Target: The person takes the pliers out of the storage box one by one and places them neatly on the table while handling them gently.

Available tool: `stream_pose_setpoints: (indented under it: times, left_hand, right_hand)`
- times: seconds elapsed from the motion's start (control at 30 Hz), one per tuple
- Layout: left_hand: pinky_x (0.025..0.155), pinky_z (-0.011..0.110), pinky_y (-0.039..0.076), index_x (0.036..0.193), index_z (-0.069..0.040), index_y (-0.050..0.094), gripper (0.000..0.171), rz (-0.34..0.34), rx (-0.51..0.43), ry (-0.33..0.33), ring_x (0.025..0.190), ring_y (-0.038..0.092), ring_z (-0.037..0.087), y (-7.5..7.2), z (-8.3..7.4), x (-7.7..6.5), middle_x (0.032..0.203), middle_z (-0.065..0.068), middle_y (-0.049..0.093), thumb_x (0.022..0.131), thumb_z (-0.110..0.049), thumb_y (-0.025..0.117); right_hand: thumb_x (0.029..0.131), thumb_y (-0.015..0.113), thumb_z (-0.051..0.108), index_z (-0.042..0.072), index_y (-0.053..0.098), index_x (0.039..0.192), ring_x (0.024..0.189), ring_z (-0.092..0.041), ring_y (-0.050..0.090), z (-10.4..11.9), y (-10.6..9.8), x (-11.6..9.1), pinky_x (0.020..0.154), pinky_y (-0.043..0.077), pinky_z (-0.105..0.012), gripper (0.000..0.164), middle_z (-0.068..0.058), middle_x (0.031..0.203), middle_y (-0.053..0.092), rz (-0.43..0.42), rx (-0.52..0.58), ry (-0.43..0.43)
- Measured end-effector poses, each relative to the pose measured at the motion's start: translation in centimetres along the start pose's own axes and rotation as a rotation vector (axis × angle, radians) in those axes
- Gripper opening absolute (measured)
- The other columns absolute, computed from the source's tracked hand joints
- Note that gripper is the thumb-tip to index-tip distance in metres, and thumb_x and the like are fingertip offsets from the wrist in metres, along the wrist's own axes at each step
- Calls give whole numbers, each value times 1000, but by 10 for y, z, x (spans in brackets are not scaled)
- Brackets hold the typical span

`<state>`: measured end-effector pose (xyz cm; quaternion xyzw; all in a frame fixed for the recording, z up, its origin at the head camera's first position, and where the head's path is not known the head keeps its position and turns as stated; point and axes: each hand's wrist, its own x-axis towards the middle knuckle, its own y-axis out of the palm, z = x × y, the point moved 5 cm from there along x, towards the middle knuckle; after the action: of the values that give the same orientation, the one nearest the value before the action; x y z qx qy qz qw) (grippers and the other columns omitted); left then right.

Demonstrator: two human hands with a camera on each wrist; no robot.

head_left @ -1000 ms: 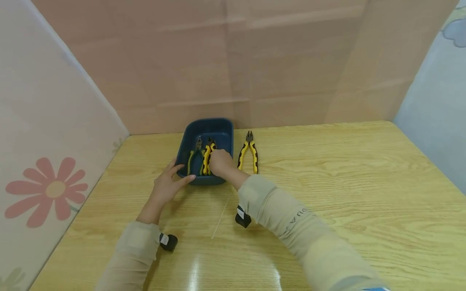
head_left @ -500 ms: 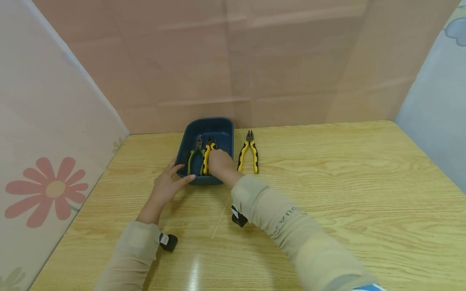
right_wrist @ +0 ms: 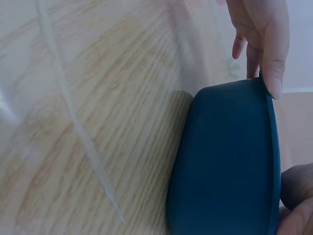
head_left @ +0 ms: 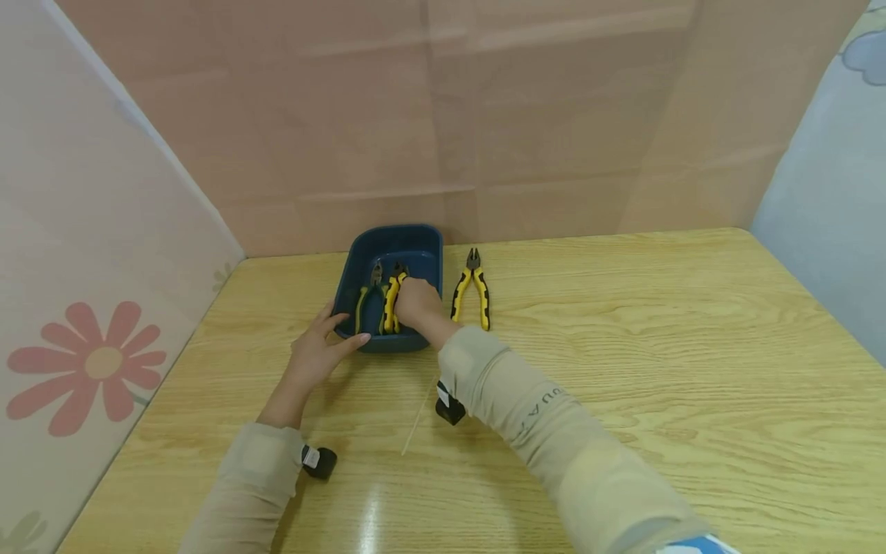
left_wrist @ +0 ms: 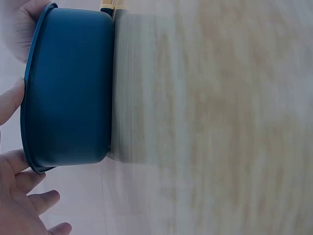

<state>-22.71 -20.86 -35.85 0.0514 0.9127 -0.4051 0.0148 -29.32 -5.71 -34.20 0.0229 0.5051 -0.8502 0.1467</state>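
Observation:
A dark blue plastic box (head_left: 396, 346) stands on the table near the back wall. My left hand (head_left: 318, 355) grips its near left corner, thumb (right_wrist: 275, 73) over the front rim and other fingers spread along the outside. My right hand (head_left: 418, 304) reaches into the box, fingers curled at black-and-yellow pliers (head_left: 391, 300) and covering their right handle. Left of these lie green-handled pliers (head_left: 361, 304) with a bare metal head. Another pair of black-and-yellow pliers (head_left: 482, 296) lies on the table right of the box, handles spread.
A thin pale strip (head_left: 418, 422) lies on the wooden table (head_left: 657, 369) in front of the box. Black wrist cameras hang below both cuffs. A brown wall (head_left: 554, 123) rises behind the table, with pale printed walls at both sides.
My right hand has shifted slightly up and left inside the box, its forearm swinging left. The pliers beside it have moved a little left. My left hand keeps its place on the corner.

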Motion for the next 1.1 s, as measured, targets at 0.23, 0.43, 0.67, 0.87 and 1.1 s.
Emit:
stream_pose_setpoints:
  times: [0.23, 0.43, 0.67, 0.87, 1.1]
  left_hand:
    - [92, 60, 19, 132, -4, 35, 83, -1, -9, -9, 127, 8, 36, 0, 2, -1, 144, 6, 4, 73, -59, 54]
    - [91, 61, 18, 132, -4, 35, 82, -9, -8, -11, 127, 8, 36, -2, 3, -2, 144, 5, 4, 73, -59, 54]
    - [91, 61, 18, 131, -4, 35, 81, -7, -7, -17, 127, 8, 36, -1, 3, -3, 144, 5, 4, 73, -58, 54]
    - [91, 61, 18, 131, -6, 36, 81, -9, -5, -20, 126, 8, 36, -1, 1, -3, 144, 4, 5, 73, -59, 54]
    - [90, 60, 21, 132, -7, 36, 83, -7, 9, -30, 126, 8, 37, -1, -1, -3, 144, 3, 4, 72, -62, 52]
  right_hand:
    - [87, 45, 10, 11, 42, 55, 37, -11, 33, -2, -1, 4, 38, 31, -21, 33, 0, 46, 32, 52, 85, 21]
    - [88, 45, 11, 8, 47, 61, 38, -12, 39, -2, -3, 6, 39, 35, -21, 26, -1, 49, 35, 98, 162, 63]
    - [89, 44, 14, 1, 59, 97, 38, -12, 31, -4, -4, 9, 38, 31, -23, 21, -3, 54, 43, 120, 188, 148]
    - [84, 48, 4, -1, 60, 102, 40, -13, 27, -7, -6, 13, 38, 31, -24, 22, -9, 84, 59, 128, 340, 210]
    - [80, 55, -6, -1, 34, 130, 91, -29, 50, -9, -8, 11, 61, 51, -37, 54, -13, 128, 34, 178, 743, 283]
